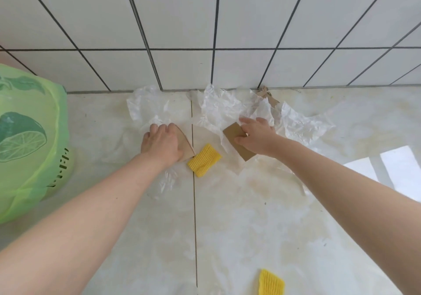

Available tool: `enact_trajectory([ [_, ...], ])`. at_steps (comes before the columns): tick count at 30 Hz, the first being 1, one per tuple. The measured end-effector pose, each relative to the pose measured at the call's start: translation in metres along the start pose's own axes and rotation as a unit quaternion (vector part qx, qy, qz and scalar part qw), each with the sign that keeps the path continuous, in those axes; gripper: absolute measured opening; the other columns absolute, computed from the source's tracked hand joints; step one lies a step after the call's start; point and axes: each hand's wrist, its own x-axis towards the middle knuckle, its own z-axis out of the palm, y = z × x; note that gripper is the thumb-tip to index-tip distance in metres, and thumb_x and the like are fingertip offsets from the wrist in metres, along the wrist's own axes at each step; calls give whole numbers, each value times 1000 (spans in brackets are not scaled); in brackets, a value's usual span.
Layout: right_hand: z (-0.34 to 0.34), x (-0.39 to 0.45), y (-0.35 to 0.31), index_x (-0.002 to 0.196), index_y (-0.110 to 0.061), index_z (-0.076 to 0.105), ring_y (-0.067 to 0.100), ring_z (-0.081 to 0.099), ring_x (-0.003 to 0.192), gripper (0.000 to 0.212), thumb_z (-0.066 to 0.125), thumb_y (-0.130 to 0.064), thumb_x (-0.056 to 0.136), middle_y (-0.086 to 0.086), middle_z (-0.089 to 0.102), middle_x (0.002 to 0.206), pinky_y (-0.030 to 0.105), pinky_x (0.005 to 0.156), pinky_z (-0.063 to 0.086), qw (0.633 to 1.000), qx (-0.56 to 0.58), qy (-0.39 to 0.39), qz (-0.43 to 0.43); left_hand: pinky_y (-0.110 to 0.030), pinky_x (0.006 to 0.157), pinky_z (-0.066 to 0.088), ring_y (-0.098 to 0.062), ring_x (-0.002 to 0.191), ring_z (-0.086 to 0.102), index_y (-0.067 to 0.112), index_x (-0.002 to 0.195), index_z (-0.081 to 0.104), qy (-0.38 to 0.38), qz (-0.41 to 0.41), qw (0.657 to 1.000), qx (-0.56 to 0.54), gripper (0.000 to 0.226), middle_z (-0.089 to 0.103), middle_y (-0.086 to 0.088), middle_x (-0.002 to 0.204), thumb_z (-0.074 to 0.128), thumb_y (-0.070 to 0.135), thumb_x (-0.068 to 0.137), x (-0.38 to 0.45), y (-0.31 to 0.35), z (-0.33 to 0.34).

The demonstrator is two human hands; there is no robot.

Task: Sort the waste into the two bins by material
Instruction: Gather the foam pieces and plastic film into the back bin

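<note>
My left hand (160, 144) closes over a curved brown cardboard piece (185, 150) on the floor. My right hand (256, 135) pinches a rectangular brown cardboard piece (234, 133) between thumb and fingers. A yellow foam net (204, 160) lies between the two hands. A second yellow foam net (271, 283) lies near the bottom edge. Crumpled clear plastic film (223, 105) spreads along the wall behind both hands. Another brown cardboard scrap (265, 93) sticks out at the wall base. A bin lined with a green lime-print bag (29, 139) stands at the left; only this one bin shows.
A white tiled wall (205, 32) rises right behind the waste. The floor is pale glossy tile (250, 226) with a grout line running down the middle. More clear film (307, 126) lies to the right, and a bright window reflection (391, 171) shines at the right edge.
</note>
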Motion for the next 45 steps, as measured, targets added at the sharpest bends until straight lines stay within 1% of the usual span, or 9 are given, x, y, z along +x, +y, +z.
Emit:
enact_trajectory([
  [4,22,-9,-2,95,-10,61,32,27,135,23,47,-28,91,8,41,142,48,105,32,998,0,-44,-39,-37,99,32,-30,120,36,15,132,36,-9,14,1000,19,61,46,-7,128,61,36,81,3,-5,2],
  [8,45,-31,-1,71,-21,47,31,34,134,18,46,-28,88,9,47,133,47,111,30,993,-1,-61,-97,-36,98,33,-29,118,36,16,128,41,-29,15,999,13,59,46,-6,123,65,37,77,-4,-5,4],
  [11,49,-55,-6,85,-17,58,28,31,137,17,46,-27,91,9,47,135,40,111,30,992,2,-70,-101,-36,97,33,-28,116,35,19,121,43,-47,20,999,13,58,43,-5,121,69,39,72,-12,-6,7],
  [16,31,-81,-17,79,-14,52,25,59,87,20,45,-27,92,4,57,91,32,71,46,991,36,-118,-49,-36,95,33,-27,115,34,20,114,48,-52,52,997,18,50,43,-3,117,70,39,72,-23,-13,7],
  [19,6,-84,-20,88,-7,60,20,58,74,23,50,-28,91,4,62,84,28,62,44,991,85,-97,-21,-35,89,34,-26,110,38,21,108,52,-28,71,997,-2,37,51,0,105,65,35,76,-25,-16,4],
  [26,-44,-35,4,106,-2,65,31,65,94,28,58,-24,91,16,68,102,39,80,55,973,204,92,53,-35,72,49,-23,85,60,19,95,59,-19,49,979,-196,15,63,-2,91,64,25,83,-19,-27,-11],
  [38,-41,30,46,133,-13,45,32,53,99,43,50,-23,92,13,52,111,35,78,48,967,121,74,211,-29,61,37,-21,77,53,10,88,64,108,-84,932,-335,26,58,0,74,75,32,77,27,-43,-42],
  [41,-41,42,48,134,-4,36,36,47,118,56,54,-35,91,15,47,124,46,98,45,956,125,87,252,-33,71,49,-23,78,56,11,86,65,126,-123,903,-392,17,62,-5,81,71,27,81,35,-44,-46],
  [45,-37,52,38,133,-8,26,39,41,122,67,63,-37,85,17,39,133,43,96,38,942,135,126,282,-37,78,50,-27,86,60,10,92,64,115,-143,891,-416,16,63,-6,89,63,25,86,41,-41,-40],
])
